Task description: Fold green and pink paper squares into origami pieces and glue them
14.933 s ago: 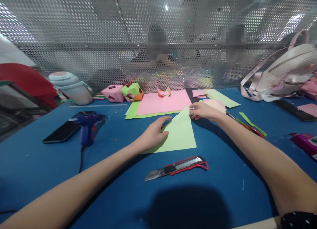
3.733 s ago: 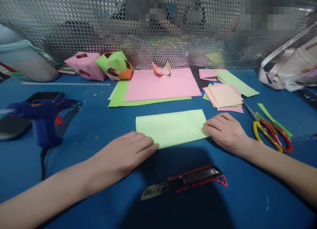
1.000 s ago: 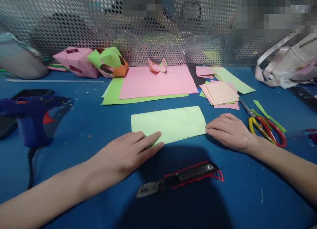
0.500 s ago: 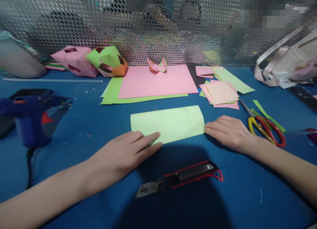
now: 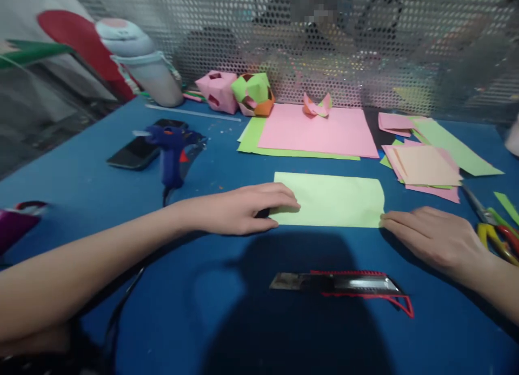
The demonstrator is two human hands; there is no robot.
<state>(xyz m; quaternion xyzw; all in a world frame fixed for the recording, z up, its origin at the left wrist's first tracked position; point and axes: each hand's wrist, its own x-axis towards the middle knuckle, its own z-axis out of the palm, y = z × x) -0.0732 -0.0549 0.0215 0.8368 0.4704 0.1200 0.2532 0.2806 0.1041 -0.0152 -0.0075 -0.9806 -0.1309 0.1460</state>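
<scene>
A sheet of light green paper point(image 5: 332, 199) lies folded over, its fold bulging softly along the far side. My left hand point(image 5: 255, 208) rests at its left end, fingertips on the paper and the thumb apart below them, so it is open. At the near right corner, my right hand point(image 5: 436, 235) pinches the paper between closed fingers. Nearer to me, on the blue table point(image 5: 194, 288), is a box cutter point(image 5: 344, 283) with red edges and its blade out to the left. Scissors point(image 5: 492, 229) with yellow and red handles lie just beyond my right hand.
Pink sheets point(image 5: 316, 132) bearing a small folded paper piece point(image 5: 317, 106) lie at the back, beside paper polyhedra point(image 5: 253, 94). Cut paper squares point(image 5: 432, 164) are stacked at right. On the left are a blue glue gun point(image 5: 170, 153), a phone point(image 5: 138, 151) and a bottle point(image 5: 150, 72).
The view has swung left, shifting everything rightward in it. My left hand has drawn back along the paper to its left end. My right hand keeps its pinch at the right corner.
</scene>
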